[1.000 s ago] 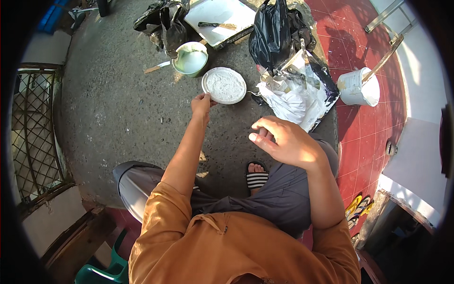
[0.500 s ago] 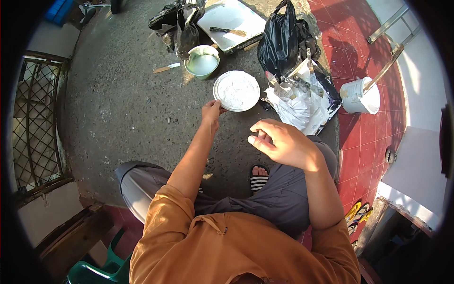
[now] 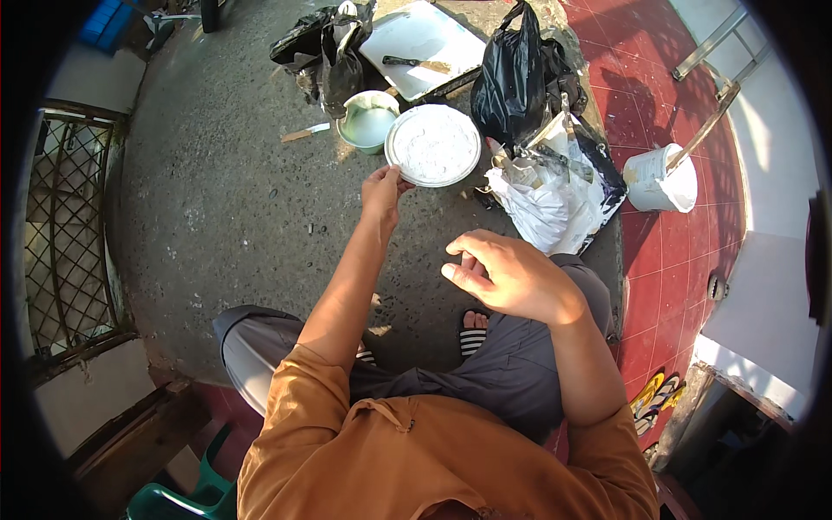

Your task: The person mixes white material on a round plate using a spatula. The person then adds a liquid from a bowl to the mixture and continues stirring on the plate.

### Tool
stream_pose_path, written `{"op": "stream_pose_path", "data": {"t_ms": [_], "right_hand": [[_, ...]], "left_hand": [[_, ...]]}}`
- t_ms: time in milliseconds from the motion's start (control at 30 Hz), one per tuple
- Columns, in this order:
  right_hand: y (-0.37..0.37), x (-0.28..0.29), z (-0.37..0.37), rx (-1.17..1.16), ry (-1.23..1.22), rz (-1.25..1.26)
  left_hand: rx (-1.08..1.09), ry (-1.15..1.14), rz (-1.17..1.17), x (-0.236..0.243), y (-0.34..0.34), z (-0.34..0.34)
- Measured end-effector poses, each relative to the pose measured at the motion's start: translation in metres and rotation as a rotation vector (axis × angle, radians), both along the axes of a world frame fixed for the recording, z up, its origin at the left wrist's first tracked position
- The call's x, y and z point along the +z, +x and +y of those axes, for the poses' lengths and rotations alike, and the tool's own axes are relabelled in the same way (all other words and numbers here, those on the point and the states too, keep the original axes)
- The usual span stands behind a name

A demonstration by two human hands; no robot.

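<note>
My left hand (image 3: 384, 192) grips the near left rim of a round white tub (image 3: 432, 146), whose top shows a lumpy white powder or paste. The thumb lies over the rim, and the fingers underneath are partly hidden. Over my right knee hangs my right hand (image 3: 503, 276), its fingers loosely bent and the thumb apart, with nothing in it. Just left of the tub is a pale green bowl (image 3: 367, 130) with a whitish coating inside. A putty knife (image 3: 305, 133) with a wooden handle lies on the ground beside that bowl.
Beyond the tub are a white tray (image 3: 425, 35) with a dark-handled scraper (image 3: 416, 62) on it and black plastic bags (image 3: 511, 82). Crumpled white sacking (image 3: 546, 199) lies to the right. A white bucket (image 3: 652, 180) with a stick stands on red tiles (image 3: 646, 286).
My left hand has raised the white tub slightly and moved it away from me; it looks larger and now overlaps the green bowl's edge. My right hand has shifted slightly left.
</note>
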State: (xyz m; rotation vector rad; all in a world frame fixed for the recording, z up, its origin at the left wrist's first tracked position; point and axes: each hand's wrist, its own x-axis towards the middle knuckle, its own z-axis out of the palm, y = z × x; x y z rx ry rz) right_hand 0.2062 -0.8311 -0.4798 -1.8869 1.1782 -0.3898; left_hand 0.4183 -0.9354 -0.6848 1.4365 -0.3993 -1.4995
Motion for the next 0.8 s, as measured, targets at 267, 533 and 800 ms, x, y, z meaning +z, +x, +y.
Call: {"op": "stream_pose_path", "data": {"t_ms": [267,533,800], "right_hand": [[-0.002,-0.001,-0.011,0.025,0.091,0.018],[0.004,-0.008,-0.017,0.048,0.029,-0.010],[0.011,-0.003,-0.019,0.073,0.089,0.027]], "left_hand": [[0.063,-0.145,-0.024,0.028,0.024,-0.069],[0.086,-0.224,-0.110,0.028,0.032,-0.065],[0.092,-0.173,-0.101,0.025,0.040,-0.080]]}}
